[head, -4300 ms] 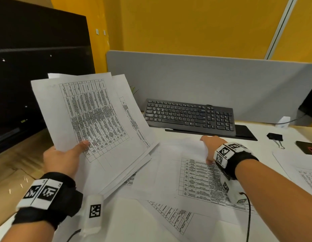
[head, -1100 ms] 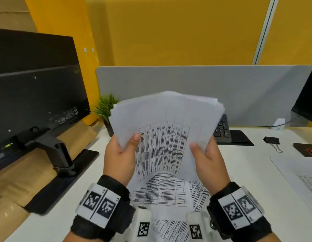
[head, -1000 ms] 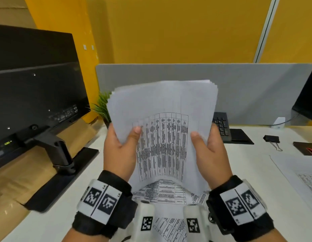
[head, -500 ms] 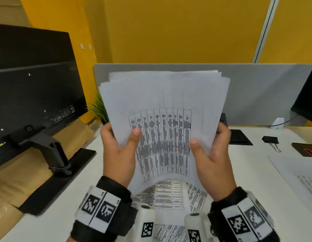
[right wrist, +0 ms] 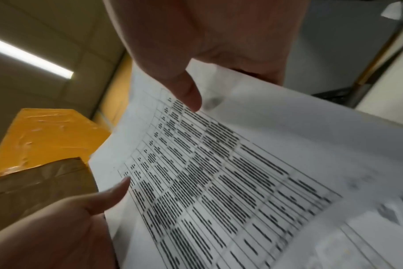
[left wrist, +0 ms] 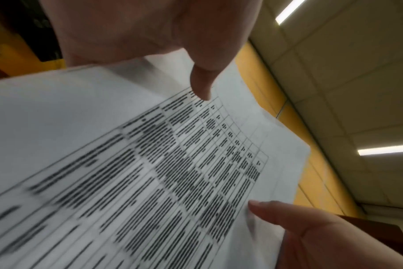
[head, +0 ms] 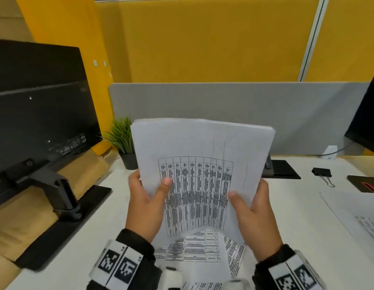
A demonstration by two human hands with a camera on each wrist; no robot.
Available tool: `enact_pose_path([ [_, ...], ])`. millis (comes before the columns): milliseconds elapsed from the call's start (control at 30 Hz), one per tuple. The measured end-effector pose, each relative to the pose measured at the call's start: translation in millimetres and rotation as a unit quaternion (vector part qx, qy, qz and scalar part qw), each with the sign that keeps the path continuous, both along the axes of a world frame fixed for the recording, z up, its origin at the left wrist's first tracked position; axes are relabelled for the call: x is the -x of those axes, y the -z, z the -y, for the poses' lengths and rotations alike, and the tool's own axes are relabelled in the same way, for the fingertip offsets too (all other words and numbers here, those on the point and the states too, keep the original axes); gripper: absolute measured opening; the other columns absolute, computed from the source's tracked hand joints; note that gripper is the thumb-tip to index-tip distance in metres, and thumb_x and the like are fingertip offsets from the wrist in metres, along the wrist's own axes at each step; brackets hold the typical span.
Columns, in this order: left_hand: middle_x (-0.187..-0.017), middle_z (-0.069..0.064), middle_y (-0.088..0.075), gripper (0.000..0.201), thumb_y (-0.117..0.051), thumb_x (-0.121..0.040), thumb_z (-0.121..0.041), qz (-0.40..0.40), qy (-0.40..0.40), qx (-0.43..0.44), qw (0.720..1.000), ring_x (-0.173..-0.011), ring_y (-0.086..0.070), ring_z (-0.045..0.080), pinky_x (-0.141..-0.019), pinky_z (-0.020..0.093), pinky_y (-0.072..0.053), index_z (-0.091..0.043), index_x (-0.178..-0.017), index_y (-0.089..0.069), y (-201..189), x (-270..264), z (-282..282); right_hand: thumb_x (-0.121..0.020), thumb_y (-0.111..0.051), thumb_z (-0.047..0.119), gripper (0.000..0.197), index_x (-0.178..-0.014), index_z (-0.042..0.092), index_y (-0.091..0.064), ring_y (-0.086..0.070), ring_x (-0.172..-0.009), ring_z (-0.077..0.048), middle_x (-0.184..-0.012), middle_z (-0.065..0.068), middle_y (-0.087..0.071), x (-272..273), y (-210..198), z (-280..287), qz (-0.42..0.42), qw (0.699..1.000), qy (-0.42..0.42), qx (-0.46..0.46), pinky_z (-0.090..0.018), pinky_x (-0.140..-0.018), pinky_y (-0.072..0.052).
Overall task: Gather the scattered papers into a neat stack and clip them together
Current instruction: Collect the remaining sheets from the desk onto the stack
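While one black monitor (head: 39,114) on its black stand and one small green potted plant (head: 122,141) sit at the desk's left, the left hand (head: 147,204) grips the left edge of one upright stack of white printed table sheets (head: 202,164), thumb on the front, fingers curled behind. At the stack's right edge the right hand (head: 255,218) clamps it the same way. Two more printed sheets (head: 194,248) lie on the white desk (head: 307,206) beneath. Farther right lie one black binder clip (head: 322,172) and one loose printed sheet (head: 363,220).
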State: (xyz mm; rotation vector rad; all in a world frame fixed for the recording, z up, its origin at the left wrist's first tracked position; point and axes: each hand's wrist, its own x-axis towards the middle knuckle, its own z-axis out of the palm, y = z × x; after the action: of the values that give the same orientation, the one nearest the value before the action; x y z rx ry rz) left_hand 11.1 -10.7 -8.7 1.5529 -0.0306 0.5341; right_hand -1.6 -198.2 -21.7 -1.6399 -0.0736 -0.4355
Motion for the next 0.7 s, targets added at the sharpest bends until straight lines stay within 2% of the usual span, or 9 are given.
enact_pose_path([
  [100, -0.118, -0.01, -0.064, 0.032, -0.052, -0.091, -0.024, -0.027, 0.035, -0.06, 0.997, -0.111, -0.058, 0.007, -0.099, 0.042, -0.045, -0.026, -0.122, -0.05, 10, 1, 2, -0.093, -0.052, 0.012, 0.027, -0.116, 0.027, -0.049, -0.057, -0.094, 0.004, -0.098, 0.022, -0.06, -2, 9, 1, -0.013, 0.999, 0.023, 0.027, -0.012, -0.071, -0.051],
  [200, -0.116, -0.011, -0.061, 0.035, -0.057, -0.087, -0.024, -0.022, 0.02, -0.086, 0.996, -0.112, -0.056, 0.013, -0.095, 0.036, -0.047, -0.025, -0.12, -0.047, -2, 3, -1, -0.091, -0.055, 0.006, 0.025, -0.106, 0.026, -0.053, -0.061, -0.09, 0.003, -0.093, 0.019, -0.062, -1, -5, 15, 0.021, 0.998, 0.053, 0.019, -0.003, -0.057, -0.047],
  [267, -0.131, -0.001, -0.047, 0.069, -0.07, -0.072, -0.037, 0.018, -0.073, -0.152, 0.985, -0.124, -0.044, 0.022, -0.101, 0.038, -0.04, -0.025, -0.129, -0.032, -19, 7, -9, -0.089, -0.057, 0.005, 0.025, -0.102, 0.026, -0.054, -0.062, -0.089, 0.007, -0.091, 0.019, -0.063, 3, -26, 28, 0.065, 0.994, 0.05, 0.075, 0.002, -0.057, -0.043],
  [367, -0.149, 0.002, -0.016, 0.124, -0.075, -0.049, -0.063, 0.128, -0.18, -0.33, 0.918, -0.138, -0.016, 0.022, -0.113, 0.042, -0.017, -0.015, -0.144, -0.01, -53, 17, -20, -0.088, -0.055, 0.004, 0.023, -0.09, 0.027, -0.052, -0.057, -0.068, 0.007, -0.068, 0.018, -0.057, 12, -61, 37, 0.162, 0.941, 0.066, 0.288, -0.005, -0.051, -0.037],
  [433, -0.138, -0.022, -0.03, 0.101, -0.072, -0.054, -0.058, 0.192, -0.142, -0.361, 0.902, -0.131, -0.028, 0.008, -0.108, 0.032, -0.027, -0.023, -0.139, -0.029, -74, 20, -20, -0.081, -0.044, 0.008, 0.024, -0.086, 0.029, -0.053, -0.046, -0.053, 0.006, -0.055, 0.021, -0.046, 15, -83, 33, 0.204, 0.886, 0.064, 0.411, -0.011, -0.054, -0.027],
  [500, -0.104, -0.041, -0.056, 0.044, -0.076, -0.066, -0.039, 0.224, -0.053, -0.325, 0.917, -0.101, -0.052, -0.013, -0.086, 0.014, -0.043, -0.044, -0.106, -0.059, -78, 17, -18, -0.078, -0.044, 0.009, 0.027, -0.091, 0.03, -0.056, -0.04, -0.055, 0.004, -0.058, 0.022, -0.042, 14, -94, 25, 0.232, 0.852, 0.067, 0.465, -0.019, -0.064, -0.03],
  [533, -0.086, -0.043, -0.061, 0.032, -0.077, -0.069, -0.029, 0.221, -0.032, -0.285, 0.932, -0.086, -0.057, -0.017, -0.075, 0.008, -0.044, -0.051, -0.088, -0.064, -74, 15, -19, -0.078, -0.049, 0.011, 0.026, -0.095, 0.03, -0.057, -0.045, -0.063, -0.001, -0.065, 0.021, -0.046, 14, -95, 23, 0.246, 0.848, 0.088, 0.461, -0.026, -0.069, -0.035],
  [600, -0.069, -0.038, -0.063, 0.029, -0.074, -0.069, -0.022, 0.169, -0.026, -0.193, 0.966, -0.069, -0.059, -0.016, -0.063, 0.007, -0.046, -0.05, -0.07, -0.066, -55, 7, -26, -0.078, -0.061, 0.019, 0.035, -0.112, 0.026, -0.055, -0.054, -0.095, -0.018, -0.097, 0.009, -0.059, 14, -87, 28, 0.25, 0.865, 0.191, 0.39, -0.037, -0.088, -0.037],
  [700, -0.065, -0.032, -0.066, 0.022, -0.074, -0.073, -0.012, 0.105, -0.04, -0.066, 0.991, -0.064, -0.061, -0.012, -0.058, 0.01, -0.048, -0.032, -0.073, -0.064, -23, 6, -36, -0.078, -0.071, 0.03, 0.071, -0.138, 0.023, -0.034, -0.043, -0.124, -0.021, -0.135, -0.005, -0.044, 19, -61, 40, 0.14, 0.937, 0.242, 0.21, -0.036, -0.104, -0.03],
])
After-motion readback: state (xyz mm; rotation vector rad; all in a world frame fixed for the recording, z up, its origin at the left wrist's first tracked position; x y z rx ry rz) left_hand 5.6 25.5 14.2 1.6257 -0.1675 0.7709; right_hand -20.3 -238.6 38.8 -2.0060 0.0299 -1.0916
